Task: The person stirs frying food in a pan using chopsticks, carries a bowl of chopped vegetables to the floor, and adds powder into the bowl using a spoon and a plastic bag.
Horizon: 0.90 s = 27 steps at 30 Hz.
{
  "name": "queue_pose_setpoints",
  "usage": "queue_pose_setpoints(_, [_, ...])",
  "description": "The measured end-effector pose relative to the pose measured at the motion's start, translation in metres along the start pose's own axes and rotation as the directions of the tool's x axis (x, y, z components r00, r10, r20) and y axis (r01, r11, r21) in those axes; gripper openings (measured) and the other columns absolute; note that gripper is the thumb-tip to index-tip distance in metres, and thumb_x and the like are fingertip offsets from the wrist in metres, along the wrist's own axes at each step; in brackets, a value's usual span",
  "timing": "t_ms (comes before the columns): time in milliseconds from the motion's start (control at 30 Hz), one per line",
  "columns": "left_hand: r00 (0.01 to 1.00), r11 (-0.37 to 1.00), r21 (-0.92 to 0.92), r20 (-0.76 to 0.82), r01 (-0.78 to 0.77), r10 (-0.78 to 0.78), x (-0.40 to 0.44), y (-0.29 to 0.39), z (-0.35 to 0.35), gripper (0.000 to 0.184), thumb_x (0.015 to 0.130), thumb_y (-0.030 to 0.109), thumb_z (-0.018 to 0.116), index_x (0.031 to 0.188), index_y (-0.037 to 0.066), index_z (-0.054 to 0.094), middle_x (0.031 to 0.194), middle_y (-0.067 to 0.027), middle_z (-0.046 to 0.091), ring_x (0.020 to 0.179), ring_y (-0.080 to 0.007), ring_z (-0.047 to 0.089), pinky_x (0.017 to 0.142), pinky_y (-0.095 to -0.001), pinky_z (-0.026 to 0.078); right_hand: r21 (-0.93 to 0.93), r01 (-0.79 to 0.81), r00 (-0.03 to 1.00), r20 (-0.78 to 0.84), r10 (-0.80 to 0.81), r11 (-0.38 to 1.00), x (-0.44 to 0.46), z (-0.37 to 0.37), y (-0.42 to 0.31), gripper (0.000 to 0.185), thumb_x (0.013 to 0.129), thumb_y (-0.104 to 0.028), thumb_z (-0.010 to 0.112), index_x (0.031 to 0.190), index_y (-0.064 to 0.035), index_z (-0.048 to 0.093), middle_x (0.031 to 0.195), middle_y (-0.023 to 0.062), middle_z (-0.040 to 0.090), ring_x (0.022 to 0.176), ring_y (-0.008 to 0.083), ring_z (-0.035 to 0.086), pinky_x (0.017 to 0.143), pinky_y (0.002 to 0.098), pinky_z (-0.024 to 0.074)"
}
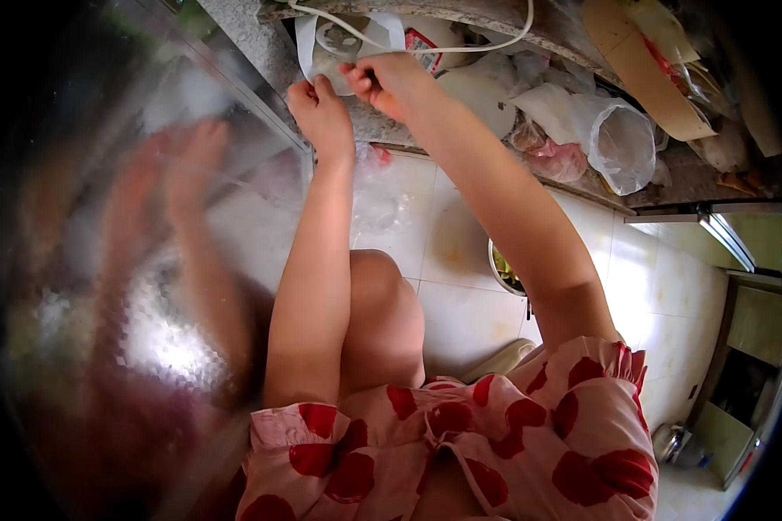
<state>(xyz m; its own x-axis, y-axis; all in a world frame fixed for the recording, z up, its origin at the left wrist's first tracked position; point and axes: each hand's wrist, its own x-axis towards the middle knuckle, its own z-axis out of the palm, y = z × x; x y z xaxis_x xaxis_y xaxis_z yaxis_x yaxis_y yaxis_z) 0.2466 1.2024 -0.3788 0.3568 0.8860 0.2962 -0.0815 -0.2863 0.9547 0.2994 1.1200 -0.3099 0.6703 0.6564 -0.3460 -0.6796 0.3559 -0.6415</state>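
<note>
A white plastic bag (307, 39) sits on the low shelf in front of me, with a pale round-topped item (337, 39) inside or behind it. At the bag's near edge, my left hand (323, 117) is closed, thumb and forefinger pinched on the thin plastic. Just right of it, my right hand (389, 85) has its fingers curled in and appears to grip the same bag; its palm side is partly hidden. A white cord (469, 49) loops above both hands.
Plastic bags (621, 143), a red-and-white packet (423, 48) and cardboard (647, 65) crowd the shelf. A pot with green pieces (506, 267) stands on the tiled floor (460, 321), partly behind my right arm. A reflective panel (148, 286) is close on my left.
</note>
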Motion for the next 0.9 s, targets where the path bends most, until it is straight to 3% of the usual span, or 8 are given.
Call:
queue_pose_setpoints(100, [0.999, 0.999, 0.006, 0.007, -0.036, 0.036, 0.001, 0.000, -0.003, 0.020, 0.081, 0.016, 0.051, 0.077, -0.003, 0.046, 0.080, -0.0144, 0.047, 0.075, -0.0257, 0.045, 0.069, -0.0347, 0.037, 0.062, -0.047, 0.998, -0.036, 0.049, 0.997, 0.031, 0.007, -0.001, 0.009, 0.076, 0.012, 0.037, 0.084, 0.0132, 0.042, 0.074, 0.0213, 0.052, 0.053, 0.0206, 0.048, 0.042, 0.0267, 0.0411])
queue_pose_setpoints(300, [1.000, 0.998, -0.062, 0.014, -0.002, 0.002, 0.004, 0.003, -0.005, 0.019, 0.080, 0.015, 0.051, 0.078, -0.003, 0.046, 0.081, -0.0144, 0.047, 0.078, -0.0252, 0.044, 0.072, -0.0340, 0.036, 0.004, 0.066, 0.992, -0.109, -0.065, 0.998, 0.048, 0.014, -0.003, 0.020, 0.077, 0.011, 0.033, 0.094, 0.0199, 0.038, 0.088, 0.0227, 0.048, 0.058, 0.0167, 0.046, 0.043, 0.0214, 0.0387])
queue_pose_setpoints(433, [0.999, 0.993, -0.110, 0.015, 0.050, -0.049, 0.003, 0.003, -0.004, 0.020, 0.080, 0.015, 0.050, 0.079, -0.004, 0.046, 0.084, -0.0142, 0.046, 0.078, -0.0246, 0.044, 0.073, -0.0335, 0.036, 0.056, 0.151, 0.987, -0.059, -0.148, 0.987, 0.119, -0.019, 0.009, 0.020, 0.076, 0.012, 0.036, 0.095, 0.0116, 0.041, 0.077, 0.0233, 0.053, 0.055, 0.0264, 0.052, 0.040, 0.0306, 0.0400])
queue_pose_setpoints(500, [0.997, 0.990, -0.118, 0.034, 0.072, -0.068, 0.003, 0.002, -0.004, 0.020, 0.080, 0.016, 0.051, 0.079, -0.003, 0.046, 0.086, -0.0137, 0.045, 0.079, -0.0239, 0.043, 0.073, -0.0330, 0.036, 0.110, 0.134, 0.989, 0.054, -0.140, 0.985, 0.131, -0.035, 0.011, 0.013, 0.080, -0.002, 0.048, 0.071, 0.0042, 0.055, 0.066, 0.0131, 0.055, 0.053, 0.0175, 0.052, 0.039, 0.0261, 0.0370])
queue_pose_setpoints(667, [0.994, 0.982, -0.159, 0.049, 0.102, -0.095, 0.004, 0.002, -0.001, 0.020, 0.080, 0.016, 0.051, 0.079, -0.003, 0.046, 0.086, -0.0134, 0.044, 0.079, -0.0233, 0.043, 0.074, -0.0325, 0.036, -0.256, 0.454, 0.888, 0.058, -0.455, 0.853, 0.101, -0.021, 0.004, 0.014, 0.076, 0.002, 0.043, 0.069, 0.0028, 0.055, 0.062, 0.0130, 0.054, 0.054, 0.0154, 0.052, 0.036, 0.0239, 0.0355])
queue_pose_setpoints(767, [0.992, 0.979, -0.162, 0.058, 0.123, -0.115, 0.003, 0.005, -0.003, 0.019, 0.079, 0.015, 0.051, 0.078, -0.003, 0.045, 0.085, -0.0133, 0.044, 0.079, -0.0230, 0.042, 0.073, -0.0326, 0.036, -0.594, 0.454, 0.836, 0.026, -0.548, 0.664, 0.106, -0.028, 0.001, 0.016, 0.076, -0.005, 0.045, 0.070, 0.0035, 0.057, 0.065, 0.0174, 0.058, 0.058, 0.0219, 0.057, 0.041, 0.0323, 0.0419])
queue_pose_setpoints(833, [0.989, 0.978, -0.156, 0.068, 0.139, -0.130, 0.002, 0.006, -0.003, 0.019, 0.079, 0.015, 0.051, 0.077, -0.003, 0.045, 0.085, -0.0133, 0.044, 0.078, -0.0229, 0.042, 0.073, -0.0327, 0.036, -0.921, 0.228, 0.542, 0.390, -0.745, -0.316, 0.121, -0.037, -0.002, 0.023, 0.077, -0.014, 0.047, 0.070, 0.0051, 0.059, 0.072, 0.0229, 0.060, 0.067, 0.0315, 0.060, 0.056, 0.0410, 0.0469])
queue_pose_setpoints(900, [0.993, 0.982, -0.156, 0.071, 0.107, -0.097, 0.003, 0.006, -0.003, 0.020, 0.079, 0.015, 0.051, 0.076, -0.003, 0.045, 0.084, -0.0130, 0.044, 0.077, -0.0229, 0.042, 0.072, -0.0326, 0.036, -0.936, 0.250, 0.526, 0.346, -0.777, -0.248, 0.144, -0.050, 0.002, 0.025, 0.077, -0.016, 0.047, 0.072, 0.0054, 0.060, 0.075, 0.0244, 0.060, 0.072, 0.0349, 0.059, 0.064, 0.0424, 0.0463])
